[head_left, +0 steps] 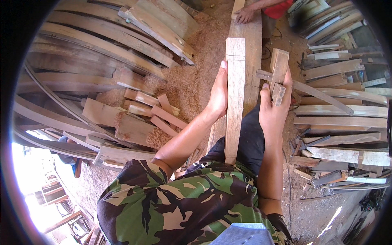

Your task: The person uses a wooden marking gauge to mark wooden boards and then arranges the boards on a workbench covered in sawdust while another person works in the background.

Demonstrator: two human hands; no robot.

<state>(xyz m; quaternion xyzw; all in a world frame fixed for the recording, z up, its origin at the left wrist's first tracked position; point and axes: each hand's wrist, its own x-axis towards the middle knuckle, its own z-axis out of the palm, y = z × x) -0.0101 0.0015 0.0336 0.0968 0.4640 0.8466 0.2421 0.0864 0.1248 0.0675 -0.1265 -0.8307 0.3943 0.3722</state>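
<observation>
My left hand (217,94) grips the left side of a long, slightly curved wooden piece (235,92), thumb up along its edge. The piece points away from me, its near end against my shirt. Dark pencil lines cross its face near both ends. In my right hand (273,116) is a wooden marking gauge (279,65), fingers wrapped round its block and thumb on the near side. A long thin beam (324,98) passes through the block and sticks out to the right. The gauge is apart from the wooden piece.
A thick plank (251,47) extends ahead beneath the work. At its far end rests another person's hand (245,15), beside red clothing. Curved boards (98,36) and short offcuts (163,112) lie left among shavings. Stacked timber (339,110) lines the right, near a dark cable (287,175).
</observation>
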